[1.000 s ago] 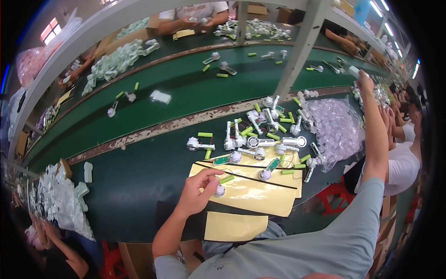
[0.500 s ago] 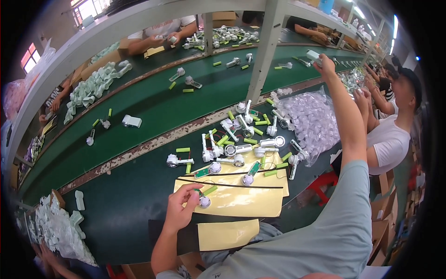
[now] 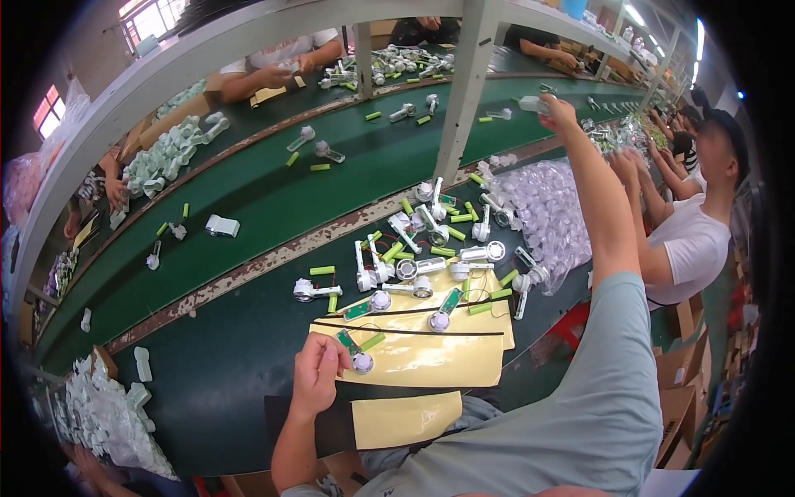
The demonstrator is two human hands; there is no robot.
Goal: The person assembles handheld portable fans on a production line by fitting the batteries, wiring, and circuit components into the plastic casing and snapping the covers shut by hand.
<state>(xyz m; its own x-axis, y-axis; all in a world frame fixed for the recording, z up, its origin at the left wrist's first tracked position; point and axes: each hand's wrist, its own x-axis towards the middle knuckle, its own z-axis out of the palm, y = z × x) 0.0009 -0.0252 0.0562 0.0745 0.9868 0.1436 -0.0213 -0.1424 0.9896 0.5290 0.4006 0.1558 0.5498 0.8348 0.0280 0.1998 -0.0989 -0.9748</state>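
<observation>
My left hand [image 3: 319, 373] is low over the bench with its fingers curled in; whether anything is between them is hidden. Just beyond its fingertips, a small fan assembly lies on yellow sheets [image 3: 431, 364]: a white round motor part [image 3: 363, 363], a green circuit board [image 3: 348, 340] and a lime-green battery [image 3: 373, 342]. My right arm stretches far out to the right. Above the green belt, my right hand [image 3: 560, 114] grips a pale plastic casing [image 3: 530, 103], blurred by motion. Several white fan units [image 3: 421, 267] with batteries and wires are heaped beyond the sheets.
A bag of clear plastic parts [image 3: 542, 219] lies right of the heap. The green conveyor belt [image 3: 273, 199] carries scattered units and a white casing [image 3: 222, 225]. A white post [image 3: 470, 91] rises in the middle. Pale casings [image 3: 108, 414] fill a bag at left. Co-workers sit around.
My right hand has moved left over the belt with the pale casing. My left hand has drawn back slightly from the small fan assembly, its fingers more curled. Belt items have shifted left.
</observation>
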